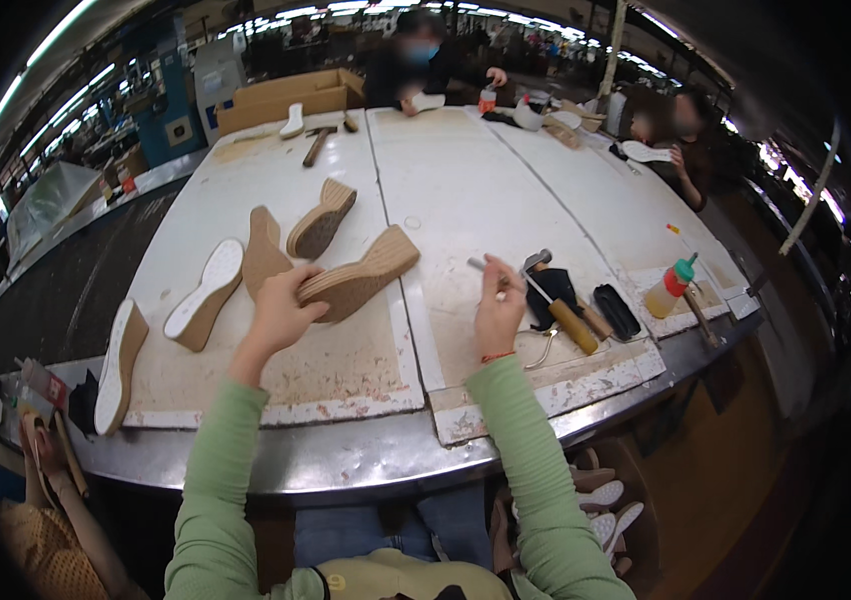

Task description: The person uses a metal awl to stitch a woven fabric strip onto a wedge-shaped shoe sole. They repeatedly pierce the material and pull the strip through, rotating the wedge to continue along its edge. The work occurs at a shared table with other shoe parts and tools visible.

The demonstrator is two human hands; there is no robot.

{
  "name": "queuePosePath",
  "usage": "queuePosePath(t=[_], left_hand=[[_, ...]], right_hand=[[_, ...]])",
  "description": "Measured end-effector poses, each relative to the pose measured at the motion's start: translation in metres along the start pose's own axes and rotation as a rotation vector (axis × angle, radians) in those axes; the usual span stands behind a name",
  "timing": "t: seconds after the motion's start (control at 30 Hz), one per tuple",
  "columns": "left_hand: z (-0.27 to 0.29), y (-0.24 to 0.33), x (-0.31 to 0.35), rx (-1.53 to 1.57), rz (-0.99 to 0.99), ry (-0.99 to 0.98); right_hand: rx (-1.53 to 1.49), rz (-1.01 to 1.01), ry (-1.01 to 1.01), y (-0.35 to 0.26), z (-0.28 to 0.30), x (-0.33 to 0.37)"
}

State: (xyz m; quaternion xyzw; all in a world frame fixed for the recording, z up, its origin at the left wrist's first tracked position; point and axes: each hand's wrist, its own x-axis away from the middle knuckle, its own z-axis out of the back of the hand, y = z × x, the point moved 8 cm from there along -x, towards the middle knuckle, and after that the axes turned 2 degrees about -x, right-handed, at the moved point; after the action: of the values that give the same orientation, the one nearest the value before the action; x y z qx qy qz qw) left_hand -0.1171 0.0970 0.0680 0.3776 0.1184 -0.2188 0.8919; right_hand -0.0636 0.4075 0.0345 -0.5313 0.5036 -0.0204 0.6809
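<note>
My left hand [284,312] grips a tan wedge shoe sole [371,277] by its toe end, with the thick heel pointing up and right. My right hand [500,310] is raised beside it, fingers pinched on a thin grey stick-like tool [476,263] whose kind I cannot make out. Just beyond the left hand stand two more tan wedge soles, one upright [264,245] and one tipped over [324,220]. Two wedge soles with white tops [208,285] [124,362] lie farther left. A hammer [561,312] with a yellowish handle rests right of my right hand.
Beside the hammer are a black tray [616,312], pliers [546,350] and a glue bottle with a green cap [672,288]. A second hammer [319,145] and a cardboard box [291,98] are at the far left. Other people work around the table; soles fill a container [601,500] below.
</note>
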Motion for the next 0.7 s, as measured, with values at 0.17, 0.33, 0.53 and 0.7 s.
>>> queuePosePath(t=[0.17, 0.33, 0.53, 0.7], left_hand=[[0.066, -0.041, 0.090, 0.159, 0.156, -0.309], [0.112, -0.052, 0.118, 0.210, 0.114, -0.114], [0.092, -0.024, 0.136, -0.025, 0.013, 0.210], [0.050, -0.058, 0.160, 0.440, 0.141, 0.510]], right_hand=[[-0.294, -0.249, 0.041, 0.034, -0.002, 0.005], [-0.057, -0.322, -0.381, 0.022, -0.037, 0.032], [-0.209, -0.518, -0.582, 0.019, -0.048, 0.042], [-0.472, -0.899, -0.487, 0.026, -0.053, 0.053]])
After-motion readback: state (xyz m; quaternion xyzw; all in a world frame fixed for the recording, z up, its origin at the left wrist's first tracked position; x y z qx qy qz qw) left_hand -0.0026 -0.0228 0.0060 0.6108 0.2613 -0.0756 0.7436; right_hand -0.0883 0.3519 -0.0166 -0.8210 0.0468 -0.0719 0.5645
